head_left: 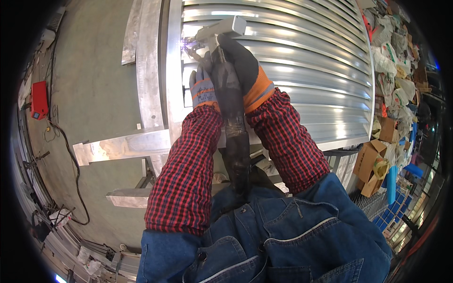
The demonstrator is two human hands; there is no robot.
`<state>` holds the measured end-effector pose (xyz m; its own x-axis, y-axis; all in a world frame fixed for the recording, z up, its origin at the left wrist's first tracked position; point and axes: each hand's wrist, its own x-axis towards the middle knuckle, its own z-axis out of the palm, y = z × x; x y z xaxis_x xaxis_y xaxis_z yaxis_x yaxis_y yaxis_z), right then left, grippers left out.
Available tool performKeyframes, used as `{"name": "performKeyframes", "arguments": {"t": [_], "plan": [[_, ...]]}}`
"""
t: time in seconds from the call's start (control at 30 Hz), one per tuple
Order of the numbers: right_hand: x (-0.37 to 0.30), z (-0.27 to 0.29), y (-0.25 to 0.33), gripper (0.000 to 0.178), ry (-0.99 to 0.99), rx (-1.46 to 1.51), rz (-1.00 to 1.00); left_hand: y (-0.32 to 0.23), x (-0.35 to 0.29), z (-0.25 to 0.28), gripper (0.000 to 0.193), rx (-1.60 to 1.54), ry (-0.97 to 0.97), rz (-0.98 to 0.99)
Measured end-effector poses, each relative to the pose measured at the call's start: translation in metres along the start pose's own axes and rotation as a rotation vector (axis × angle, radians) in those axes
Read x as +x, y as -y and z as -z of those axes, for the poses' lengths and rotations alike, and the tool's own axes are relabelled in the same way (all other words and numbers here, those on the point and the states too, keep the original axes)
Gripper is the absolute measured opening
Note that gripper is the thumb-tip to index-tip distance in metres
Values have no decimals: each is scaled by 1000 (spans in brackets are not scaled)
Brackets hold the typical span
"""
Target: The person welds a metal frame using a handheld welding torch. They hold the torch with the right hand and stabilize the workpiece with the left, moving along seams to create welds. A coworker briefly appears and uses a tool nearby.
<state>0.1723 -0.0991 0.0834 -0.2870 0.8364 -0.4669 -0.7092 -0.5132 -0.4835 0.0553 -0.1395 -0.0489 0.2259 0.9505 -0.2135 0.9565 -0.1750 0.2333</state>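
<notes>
A welding gun (221, 31) with a pale metal head points left, and a bright violet-white glow shows at its tip over the frame's left edge. My right hand (243, 63), in a dark glove with an orange cuff, is closed around the gun's grip from the right. Close below the nozzle, my left hand (202, 75) in a matching glove steadies the gun; the hose hides part of its fingers. A thick black-wrapped hose (229, 99) runs from the grip down between my forearms. Beneath lies a silver slatted louver panel (306, 70) with a flat metal frame (174, 80).
Metal bars (151, 70) lie left of the panel, and another bar (125, 146) juts out leftward. A red box-shaped machine (39, 100) with a black cable (71, 151) stands on the floor at left. Plastic bags (391, 61) and a cardboard box (369, 162) crowd the right side.
</notes>
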Motion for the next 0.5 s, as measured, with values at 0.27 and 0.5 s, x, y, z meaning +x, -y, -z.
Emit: {"name": "performKeyframes", "arguments": {"t": [0.27, 0.5], "plan": [[-7, -9, 4, 38, -44, -49, -18, -3, -1, 2, 62, 89, -52, -9], [-4, -5, 5, 40, 6, -42, -38, -10, -9, 19, 62, 55, -41, -3]]}}
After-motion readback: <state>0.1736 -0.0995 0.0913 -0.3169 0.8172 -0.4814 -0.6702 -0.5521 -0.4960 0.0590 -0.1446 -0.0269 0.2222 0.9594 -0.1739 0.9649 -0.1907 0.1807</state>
